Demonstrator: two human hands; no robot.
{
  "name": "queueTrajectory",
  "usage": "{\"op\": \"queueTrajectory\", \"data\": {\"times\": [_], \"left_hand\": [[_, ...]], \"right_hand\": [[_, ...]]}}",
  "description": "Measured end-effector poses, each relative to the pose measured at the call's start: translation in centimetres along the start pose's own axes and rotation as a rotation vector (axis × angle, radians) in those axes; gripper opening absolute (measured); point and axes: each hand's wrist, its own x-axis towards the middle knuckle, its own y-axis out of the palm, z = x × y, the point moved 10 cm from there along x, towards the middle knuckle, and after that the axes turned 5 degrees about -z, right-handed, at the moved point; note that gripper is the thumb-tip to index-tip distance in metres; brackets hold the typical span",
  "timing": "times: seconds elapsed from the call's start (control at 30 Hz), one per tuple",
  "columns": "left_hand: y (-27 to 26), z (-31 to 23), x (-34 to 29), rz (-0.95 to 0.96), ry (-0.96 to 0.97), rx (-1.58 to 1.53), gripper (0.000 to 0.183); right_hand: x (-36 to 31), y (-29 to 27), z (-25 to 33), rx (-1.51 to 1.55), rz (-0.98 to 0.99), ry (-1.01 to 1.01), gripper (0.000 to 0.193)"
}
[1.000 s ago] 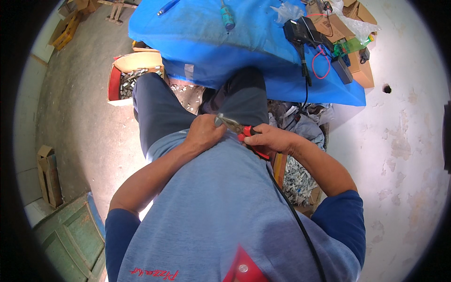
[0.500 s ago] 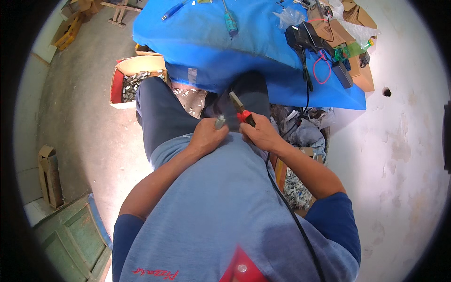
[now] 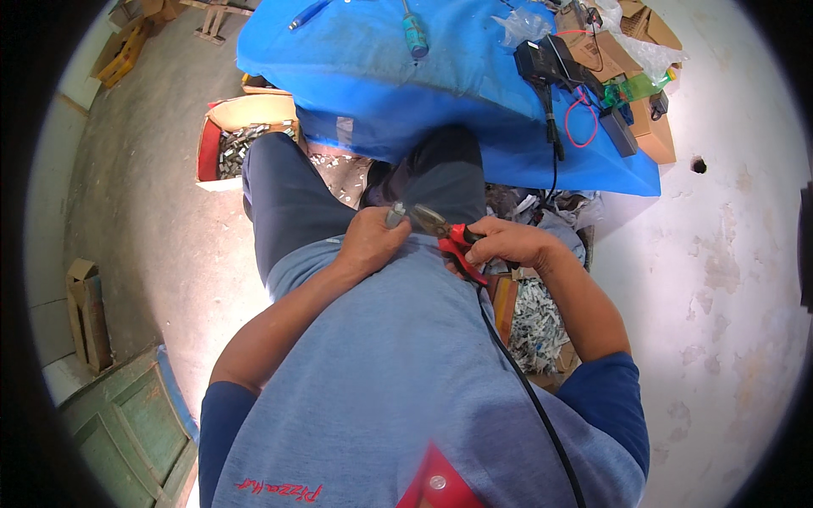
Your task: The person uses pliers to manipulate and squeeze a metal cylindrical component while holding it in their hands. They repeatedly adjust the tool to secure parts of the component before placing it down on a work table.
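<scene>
Over my lap, my left hand (image 3: 370, 244) is closed around a small grey, metallic-looking piece (image 3: 395, 214), whose end sticks out above the thumb. What kind of part it is I cannot make out. My right hand (image 3: 512, 244) grips a pair of pliers (image 3: 456, 240) by its red and black handles, which are spread somewhat. The jaws point to the upper left, close to the piece. Whether they touch it is unclear. My fingers hide part of the handles.
A blue-covered table (image 3: 381, 85) stands ahead, bearing a teal-handled screwdriver (image 3: 414, 35), black power adapters (image 3: 542, 63) and cables. A box of small metal pieces (image 3: 241, 152) sits left of my knee. Shredded scraps (image 3: 538, 322) lie at my right, and a black cable (image 3: 542, 406) crosses my body.
The pliers have turned from pointing up to pointing leftward at the grey piece, and their handles have spread. My right hand has moved slightly right and rotated; my left hand has barely moved.
</scene>
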Motion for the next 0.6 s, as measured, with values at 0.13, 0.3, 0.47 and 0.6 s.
{"op": "queueTrajectory", "data": {"times": [0.13,0.3,0.47,0.6], "left_hand": [[-0.2,-0.3,-0.1,-0.018,0.015,0.031,0.025],[-0.1,-1.2,-0.2,0.025,-0.024,0.066,0.025],[-0.2,-1.3,-0.2,0.007,-0.006,0.107,0.024],[-0.3,-1.4,-0.2,-0.032,0.077,0.163,0.024]], "right_hand": [[0.0,0.1,0.4,-0.073,0.019,0.016,0.035],[0.3,0.0,0.4,-0.110,0.019,0.028,0.033],[0.6,-0.3,0.1,-0.052,0.004,0.051,0.028],[0.6,0.1,-0.1,0.076,0.030,0.108,0.030]]}}
